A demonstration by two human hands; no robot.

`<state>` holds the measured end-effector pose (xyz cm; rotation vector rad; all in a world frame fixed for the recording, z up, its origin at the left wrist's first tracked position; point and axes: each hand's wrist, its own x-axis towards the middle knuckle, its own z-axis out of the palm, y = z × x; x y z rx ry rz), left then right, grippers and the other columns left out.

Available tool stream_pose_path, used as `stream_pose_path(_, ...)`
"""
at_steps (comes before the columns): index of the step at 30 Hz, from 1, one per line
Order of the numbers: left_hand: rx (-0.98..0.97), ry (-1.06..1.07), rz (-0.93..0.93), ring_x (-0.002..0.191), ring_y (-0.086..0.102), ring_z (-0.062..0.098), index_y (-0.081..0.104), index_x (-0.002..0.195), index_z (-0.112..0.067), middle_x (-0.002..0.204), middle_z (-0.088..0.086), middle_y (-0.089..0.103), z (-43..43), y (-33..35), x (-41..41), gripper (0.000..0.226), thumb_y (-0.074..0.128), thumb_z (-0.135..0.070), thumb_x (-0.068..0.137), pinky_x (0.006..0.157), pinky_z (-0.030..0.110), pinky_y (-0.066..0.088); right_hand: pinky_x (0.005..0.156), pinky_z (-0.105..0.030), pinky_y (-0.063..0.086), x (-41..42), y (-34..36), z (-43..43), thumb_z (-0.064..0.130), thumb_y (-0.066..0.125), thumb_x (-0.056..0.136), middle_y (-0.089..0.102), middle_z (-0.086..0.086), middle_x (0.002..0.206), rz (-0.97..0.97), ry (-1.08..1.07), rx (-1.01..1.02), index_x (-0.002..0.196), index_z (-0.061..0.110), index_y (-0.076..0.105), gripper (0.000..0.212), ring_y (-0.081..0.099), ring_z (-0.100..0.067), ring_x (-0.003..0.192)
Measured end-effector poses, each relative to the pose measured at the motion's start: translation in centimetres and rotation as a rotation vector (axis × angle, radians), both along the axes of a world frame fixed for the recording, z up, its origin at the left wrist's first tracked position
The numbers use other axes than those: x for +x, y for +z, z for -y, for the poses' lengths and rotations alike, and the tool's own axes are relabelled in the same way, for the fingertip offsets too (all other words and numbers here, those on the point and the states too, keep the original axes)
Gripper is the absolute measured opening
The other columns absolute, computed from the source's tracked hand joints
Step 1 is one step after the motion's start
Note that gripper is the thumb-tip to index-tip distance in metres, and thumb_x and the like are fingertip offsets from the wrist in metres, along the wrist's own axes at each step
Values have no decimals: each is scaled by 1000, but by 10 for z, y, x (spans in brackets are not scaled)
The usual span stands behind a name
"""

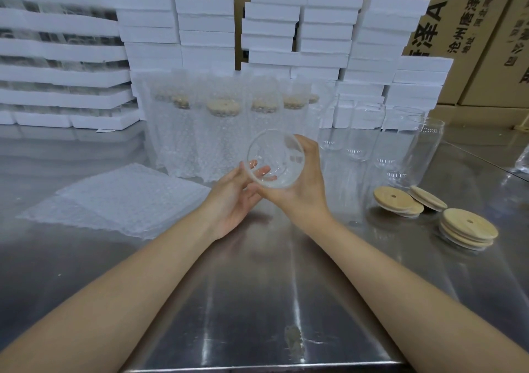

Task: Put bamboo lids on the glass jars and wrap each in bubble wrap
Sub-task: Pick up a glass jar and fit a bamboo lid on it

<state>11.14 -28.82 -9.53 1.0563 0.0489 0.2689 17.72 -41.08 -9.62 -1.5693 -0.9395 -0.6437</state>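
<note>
While your left hand (236, 198) rests loose, straight fingers against the glass jar (273, 155), held above mid-table, your right hand (305, 192) curls round its wall; slick, brittle glass, so grip the body.

There's the right hand (303, 189) round the jar (274, 149), fingertips gone behind the glass. The left hand (232, 204) shows its fingers only as a smear through it. At the back, the lids inside the wrapped jars (217, 132) are tan blurs under the bubbles, too muddled to count. The cardboard boxes (458, 29) run off the top and right edges, print chopped. Something clear (522, 161) pokes in at the right edge, too cut off to tell what. Both forearms drop out of the bottom.
</note>
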Motion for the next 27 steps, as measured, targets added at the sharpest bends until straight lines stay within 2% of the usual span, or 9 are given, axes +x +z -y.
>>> stream_pose_path(2, 89, 14, -26, 119, 60, 20, 52, 127, -14, 132, 8, 60, 0, 0, -1, 43, 48, -43, 95, 98, 33, 49, 92, -15, 44, -2, 4, 1, 37, 89, 60, 50, 15, 122, -195, 94, 90, 126, 35, 41, 82, 53, 0, 114)
stream_pose_path(5, 196, 29, -34, 115, 61, 8, 51, 127, -27, 134, -3, 58, 6, 7, -6, 64, 50, -64, 75, 92, 28, 49, 84, -21, 51, 0, 12, 7, 38, 75, 72, 61, 5, 108, -540, 240, 287, 129, 17, 45, 67, 64, -4, 95)
stream_pose_path(7, 260, 35, 13, 119, 58, 7, 50, 131, -26, 137, -2, 56, 9, 9, -8, 70, 55, -62, 72, 99, 31, 46, 85, -31, 53, 3, 15, 10, 54, 62, 84, 69, -4, 105, -807, 462, 361, 131, 6, 46, 69, 68, -16, 94)
stream_pose_path(10, 457, 116, 104, 132, 46, 8, 45, 137, -24, 144, -1, 48, 19, 9, -11, 60, 67, -36, 83, 113, 37, 35, 91, -32, 53, 1, 16, 11, 74, 39, 81, 70, -15, 115, -1123, 780, 363, 133, 5, 42, 87, 69, -23, 99)
stream_pose_path(12, 517, 189, 160, 136, 37, 2, 40, 137, -35, 148, -8, 41, 28, 13, -16, 74, 73, -51, 72, 115, 31, 31, 93, -30, 53, -1, 16, 9, 77, 36, 82, 62, -18, 129, -1245, 926, 373, 139, 7, 43, 91, 64, -25, 107)
stream_pose_path(15, 590, 309, 229, 139, 28, -2, 31, 141, -40, 152, -14, 33, 42, 20, -23, 87, 73, -51, 66, 117, 32, 27, 92, -32, 55, -6, 16, 6, 70, 36, 92, 61, -15, 131, -1355, 1048, 335, 131, 9, 54, 75, 64, -26, 112)
stream_pose_path(18, 642, 399, 284, 136, 29, -8, 28, 143, -41, 149, -22, 32, 47, 23, -28, 92, 76, -47, 65, 112, 20, 28, 88, -31, 57, -8, 13, 4, 63, 37, 97, 60, -15, 130, -1365, 1098, 273, 135, 9, 54, 68, 66, -25, 107)
stream_pose_path(23, 842, 500, 379, 126, 46, 3, 48, 128, -28, 131, -11, 51, 38, 22, -30, 62, 78, -23, 74, 108, 25, 37, 79, -30, 58, -6, 11, 7, 59, 30, 100, 68, -17, 114, -1384, 1157, 241, 107, 4, 73, 71, 70, -24, 100)
stream_pose_path(27, 822, 519, 330, 112, 53, -2, 51, 123, -23, 118, -18, 55, 35, 20, -26, 49, 68, -33, 79, 97, 18, 42, 79, -30, 58, -3, 10, 6, 59, 37, 98, 68, -15, 114, -1406, 1214, 262, 120, 5, 60, 63, 69, -23, 101)
